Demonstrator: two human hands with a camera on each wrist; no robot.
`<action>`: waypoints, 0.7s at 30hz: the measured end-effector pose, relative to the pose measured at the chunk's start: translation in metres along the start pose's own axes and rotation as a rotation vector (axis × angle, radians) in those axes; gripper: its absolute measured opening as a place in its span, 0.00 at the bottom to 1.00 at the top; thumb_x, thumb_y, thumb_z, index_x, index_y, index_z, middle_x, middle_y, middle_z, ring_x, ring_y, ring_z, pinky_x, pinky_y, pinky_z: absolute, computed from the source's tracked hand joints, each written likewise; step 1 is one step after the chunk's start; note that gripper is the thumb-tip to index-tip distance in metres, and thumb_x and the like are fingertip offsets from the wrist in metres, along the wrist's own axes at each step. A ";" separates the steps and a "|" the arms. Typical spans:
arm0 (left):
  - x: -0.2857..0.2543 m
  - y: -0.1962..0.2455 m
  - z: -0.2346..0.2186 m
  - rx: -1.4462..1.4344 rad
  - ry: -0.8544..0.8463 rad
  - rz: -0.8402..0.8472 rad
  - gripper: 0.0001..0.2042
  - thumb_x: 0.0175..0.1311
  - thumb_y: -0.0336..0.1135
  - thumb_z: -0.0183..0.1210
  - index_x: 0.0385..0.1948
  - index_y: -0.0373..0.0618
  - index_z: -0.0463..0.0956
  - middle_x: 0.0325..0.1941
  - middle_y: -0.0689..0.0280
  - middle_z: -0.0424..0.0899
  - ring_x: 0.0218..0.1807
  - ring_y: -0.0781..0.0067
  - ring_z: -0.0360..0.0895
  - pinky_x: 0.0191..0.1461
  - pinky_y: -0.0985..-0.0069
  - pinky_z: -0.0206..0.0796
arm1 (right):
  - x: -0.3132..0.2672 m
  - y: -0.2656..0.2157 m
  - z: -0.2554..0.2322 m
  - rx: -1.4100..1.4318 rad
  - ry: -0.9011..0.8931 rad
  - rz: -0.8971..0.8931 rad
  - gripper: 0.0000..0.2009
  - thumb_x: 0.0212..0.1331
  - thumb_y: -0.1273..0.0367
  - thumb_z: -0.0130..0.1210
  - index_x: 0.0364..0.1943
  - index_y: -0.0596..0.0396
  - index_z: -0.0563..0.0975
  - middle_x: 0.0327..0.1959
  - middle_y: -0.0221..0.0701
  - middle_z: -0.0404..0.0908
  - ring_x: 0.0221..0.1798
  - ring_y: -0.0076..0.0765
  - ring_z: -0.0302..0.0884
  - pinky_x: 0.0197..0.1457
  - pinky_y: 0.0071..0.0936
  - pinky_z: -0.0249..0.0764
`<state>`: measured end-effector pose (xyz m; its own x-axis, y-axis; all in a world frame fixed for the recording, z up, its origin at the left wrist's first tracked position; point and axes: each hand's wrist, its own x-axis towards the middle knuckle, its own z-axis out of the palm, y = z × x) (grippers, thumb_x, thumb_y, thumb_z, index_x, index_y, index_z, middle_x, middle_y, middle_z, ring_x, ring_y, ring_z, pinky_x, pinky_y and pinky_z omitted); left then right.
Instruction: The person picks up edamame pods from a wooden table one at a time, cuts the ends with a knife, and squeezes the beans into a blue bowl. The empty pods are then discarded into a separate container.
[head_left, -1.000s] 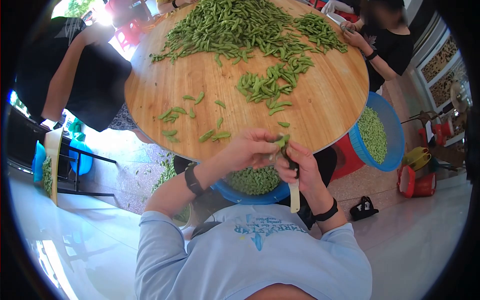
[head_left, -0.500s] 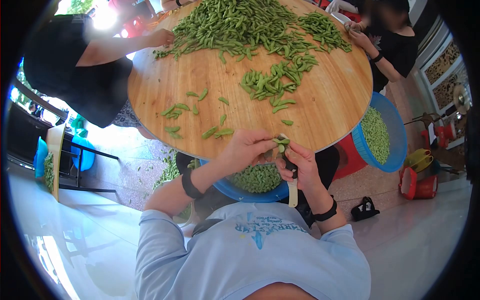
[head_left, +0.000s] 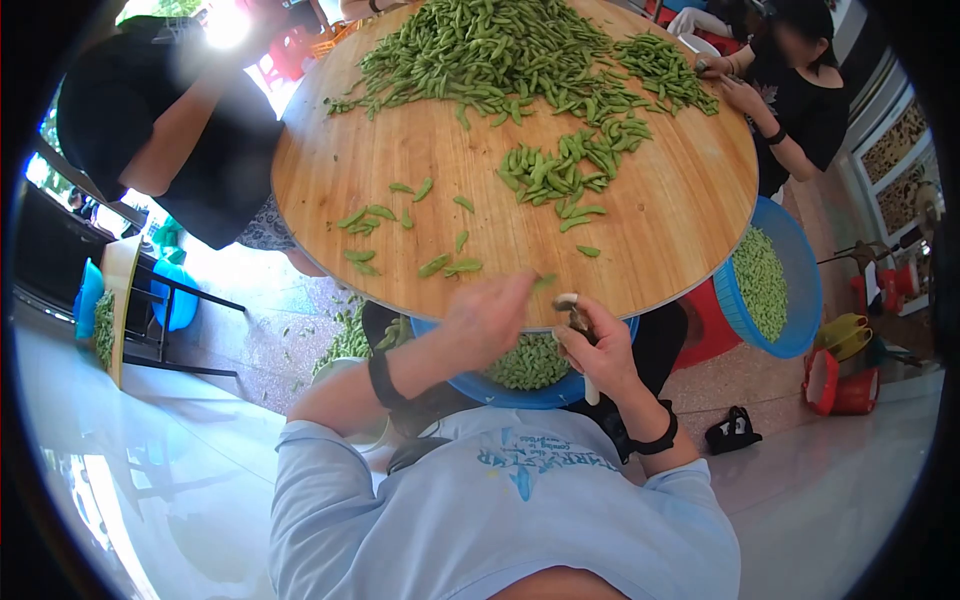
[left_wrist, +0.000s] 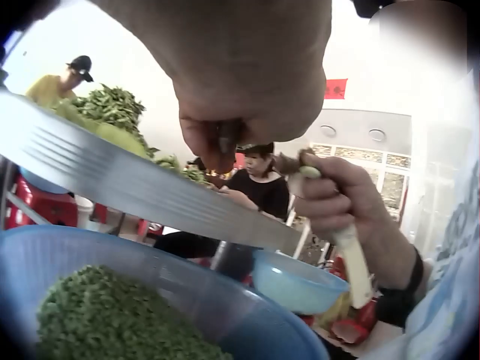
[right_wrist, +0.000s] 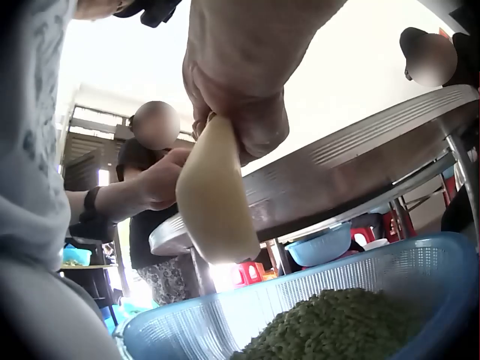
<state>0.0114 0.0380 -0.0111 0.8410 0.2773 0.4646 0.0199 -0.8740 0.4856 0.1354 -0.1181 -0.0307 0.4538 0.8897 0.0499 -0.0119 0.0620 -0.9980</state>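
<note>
In the head view my left hand is blurred, near the table edge, with a green soybean pod at its fingertips. The left wrist view has its fingers pinched together around something dark in shadow. My right hand grips a cream-handled tool, its handle pointing down out of the fist; the upper end is dark and partly covered by the fingers. A small pale-green piece shows by the right thumb. Beneath both hands, a blue basin holds shelled green beans.
A round wooden table carries a large heap of pods, a smaller cluster and scattered pods. Another blue basin with beans stands at the right. People sit or stand left and right. Pods litter the floor at left.
The hands met at a green pod earlier; now the left hand has moved left, apart from the right. The person at left reached to the heap, then drew that arm back.
</note>
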 end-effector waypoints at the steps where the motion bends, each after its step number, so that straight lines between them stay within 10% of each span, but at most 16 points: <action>1: -0.001 -0.010 -0.006 0.001 -0.001 0.005 0.12 0.51 0.24 0.55 0.39 0.42 0.71 0.25 0.57 0.74 0.28 0.53 0.75 0.29 0.63 0.68 | -0.002 -0.001 -0.002 0.001 0.004 -0.003 0.13 0.60 0.78 0.51 0.50 0.62 0.71 0.22 0.24 0.71 0.15 0.13 0.61 0.17 0.13 0.55; 6: 0.001 -0.079 -0.035 0.481 -0.116 -0.178 0.13 0.46 0.24 0.55 0.37 0.43 0.73 0.38 0.52 0.73 0.43 0.51 0.73 0.41 0.62 0.69 | -0.007 -0.002 -0.013 0.072 -0.047 0.148 0.11 0.63 0.73 0.51 0.47 0.62 0.73 0.20 0.22 0.68 0.19 0.12 0.62 0.21 0.14 0.59; 9: 0.022 -0.080 -0.047 0.699 0.039 0.000 0.11 0.47 0.24 0.55 0.35 0.43 0.74 0.39 0.52 0.73 0.46 0.51 0.71 0.47 0.61 0.67 | -0.004 0.001 -0.013 0.077 -0.032 0.118 0.10 0.65 0.71 0.47 0.47 0.62 0.71 0.20 0.23 0.69 0.18 0.13 0.62 0.19 0.14 0.58; 14: 0.063 -0.035 0.000 0.117 -0.141 0.119 0.10 0.53 0.26 0.56 0.38 0.42 0.76 0.38 0.56 0.75 0.44 0.53 0.71 0.48 0.64 0.66 | -0.001 0.003 -0.010 0.270 -0.013 0.125 0.12 0.67 0.71 0.41 0.50 0.61 0.69 0.23 0.29 0.71 0.16 0.18 0.62 0.17 0.15 0.57; 21: 0.096 -0.030 0.071 0.102 -0.223 0.072 0.07 0.54 0.29 0.57 0.34 0.41 0.75 0.36 0.56 0.73 0.47 0.53 0.71 0.47 0.62 0.66 | -0.003 0.002 -0.024 0.405 0.170 0.093 0.13 0.66 0.71 0.41 0.51 0.62 0.69 0.27 0.32 0.72 0.20 0.21 0.65 0.17 0.16 0.62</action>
<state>0.1304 0.0629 -0.0339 0.9404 0.1277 0.3151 0.0003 -0.9271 0.3748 0.1551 -0.1316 -0.0335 0.5742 0.8148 -0.0799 -0.3916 0.1876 -0.9008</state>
